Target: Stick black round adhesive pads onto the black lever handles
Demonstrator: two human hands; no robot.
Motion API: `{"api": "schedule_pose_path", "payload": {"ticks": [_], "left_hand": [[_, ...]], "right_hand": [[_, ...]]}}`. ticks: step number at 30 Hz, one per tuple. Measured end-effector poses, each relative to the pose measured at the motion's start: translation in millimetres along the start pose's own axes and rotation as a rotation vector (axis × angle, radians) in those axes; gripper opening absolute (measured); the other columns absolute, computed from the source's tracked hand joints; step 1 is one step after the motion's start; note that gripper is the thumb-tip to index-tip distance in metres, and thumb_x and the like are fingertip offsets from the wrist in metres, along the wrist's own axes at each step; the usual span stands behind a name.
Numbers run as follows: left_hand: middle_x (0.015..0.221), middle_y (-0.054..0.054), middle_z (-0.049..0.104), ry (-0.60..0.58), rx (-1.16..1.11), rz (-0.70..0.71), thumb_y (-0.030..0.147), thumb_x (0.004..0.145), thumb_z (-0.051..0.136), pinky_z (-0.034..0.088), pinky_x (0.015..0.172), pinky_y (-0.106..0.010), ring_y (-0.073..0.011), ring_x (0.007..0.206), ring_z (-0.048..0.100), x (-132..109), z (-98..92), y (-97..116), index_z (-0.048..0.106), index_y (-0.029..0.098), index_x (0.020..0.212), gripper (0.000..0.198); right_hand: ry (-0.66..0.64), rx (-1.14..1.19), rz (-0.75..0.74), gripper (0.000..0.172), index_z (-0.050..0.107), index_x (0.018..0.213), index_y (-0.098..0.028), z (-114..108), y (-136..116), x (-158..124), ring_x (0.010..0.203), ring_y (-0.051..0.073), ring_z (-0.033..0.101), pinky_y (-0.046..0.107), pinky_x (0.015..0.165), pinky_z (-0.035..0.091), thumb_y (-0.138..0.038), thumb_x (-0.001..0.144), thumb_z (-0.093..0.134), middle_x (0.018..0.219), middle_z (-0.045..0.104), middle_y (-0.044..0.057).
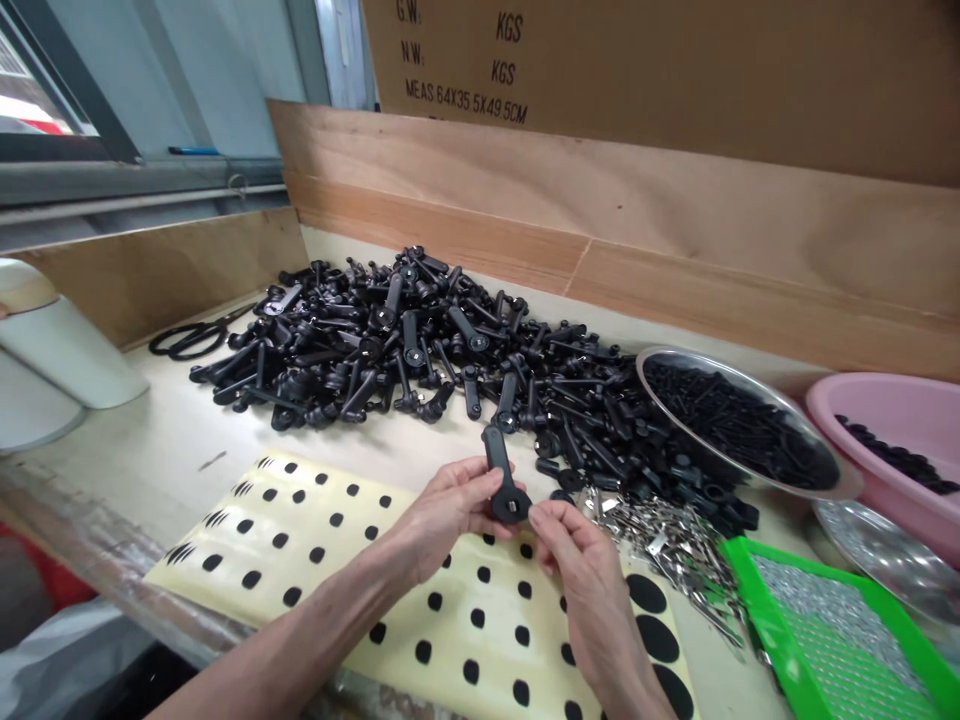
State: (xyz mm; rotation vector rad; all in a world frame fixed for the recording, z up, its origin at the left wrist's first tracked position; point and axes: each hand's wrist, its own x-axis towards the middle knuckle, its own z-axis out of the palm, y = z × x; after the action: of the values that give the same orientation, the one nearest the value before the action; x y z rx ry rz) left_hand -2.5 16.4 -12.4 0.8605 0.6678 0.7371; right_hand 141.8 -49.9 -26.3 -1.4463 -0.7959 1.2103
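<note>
Head view, handle (498, 465): we are holding it up by the back edge of the sheet (500, 607), narrow end pointing away from us, round end (519, 513) facing nearer.
Left hand (450, 505): we are clamping thumb and fingers on the handle.
Right hand (577, 545): we are holding the thumb and forefinger tips close at the round end's edge; whether they are closing on anything, we cannot tell.
Dots (484, 574): small and black, they are lying in rows on the sheet.
Discs (660, 638): larger and black, they are lining the sheet's right end.
Pile (405, 350): more black handles are lying behind the sheet.
Clips (679, 545): metal, they are lying loose beyond the sheet's right end.
Bowl (841, 486): steel, it is standing behind and right of the sheet, holding thin black parts.
Basin (892, 398): pink, it is standing farther right of the sheet.
Tray (761, 605): green, it is lying right of the sheet, holding silvery bits.
Scissors (199, 335): they are lying behind the sheet's left end.
</note>
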Motion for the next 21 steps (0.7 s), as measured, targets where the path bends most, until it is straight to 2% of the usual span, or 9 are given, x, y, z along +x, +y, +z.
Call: {"api": "schedule_pose_path", "payload": {"ticks": [13, 21], "left_hand": [[0.099, -0.011, 0.069, -0.022, 0.015, -0.001, 0.040, 0.088, 0.060, 0.051, 0.067, -0.026, -0.0147, 0.075, 0.064, 0.6, 0.4, 0.5, 0.068, 0.013, 0.102, 0.031], [0.098, -0.012, 0.069, -0.018, 0.004, -0.010, 0.039, 0.087, 0.061, 0.052, 0.067, -0.025, -0.0148, 0.075, 0.064, -0.7, 1.7, 0.6, 0.068, 0.012, 0.103, 0.032]], "right_hand": [[0.030, -0.057, -0.054, 0.030, 0.062, 0.070, -0.020, 0.6, -3.6, -1.9, 0.054, 0.011, 0.033, 0.023, 0.051, 0.026, -0.049, 0.077, 0.068, 0.056, 0.046, -0.004], [0.058, -0.117, -0.095, 0.034, 0.061, 0.069, -0.018, 0.6, -2.0, 0.6, 0.050, 0.010, 0.032, 0.023, 0.047, 0.025, -0.051, 0.076, 0.067, 0.053, 0.041, -0.006]]}}
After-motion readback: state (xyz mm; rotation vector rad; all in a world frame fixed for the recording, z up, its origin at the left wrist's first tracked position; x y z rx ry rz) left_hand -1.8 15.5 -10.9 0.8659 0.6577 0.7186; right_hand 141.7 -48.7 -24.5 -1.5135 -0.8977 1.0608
